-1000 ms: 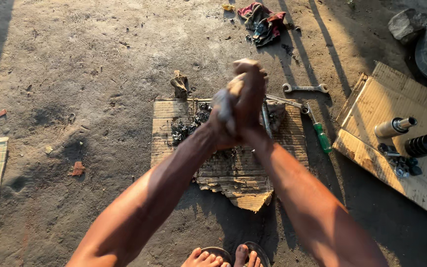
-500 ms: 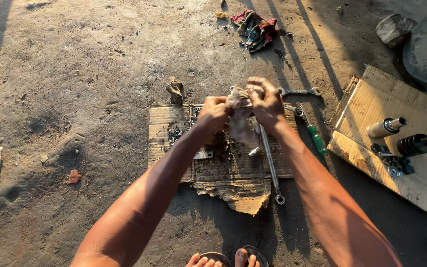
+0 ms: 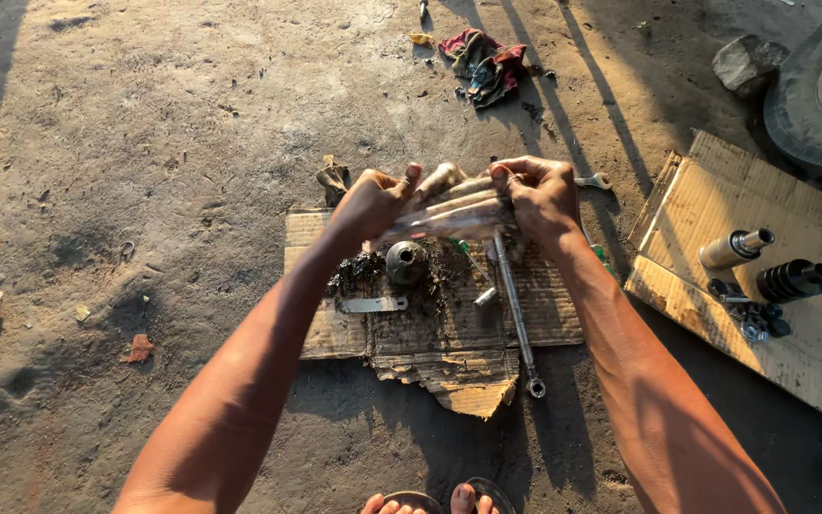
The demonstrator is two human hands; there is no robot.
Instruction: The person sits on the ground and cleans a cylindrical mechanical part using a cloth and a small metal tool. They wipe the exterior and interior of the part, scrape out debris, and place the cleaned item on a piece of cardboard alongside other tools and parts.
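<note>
Hands were busy: we gripped a clear plastic bag (image 3: 449, 217), perhaps tearing it, left hand (image 3: 373, 202) and right hand (image 3: 542, 195) pinching it closed above the cardboard (image 3: 449, 324).

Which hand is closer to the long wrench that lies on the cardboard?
Right. The right hand is directly above the upper end of the long wrench; the left hand is further to its left, above the dirty round metal part.
</note>
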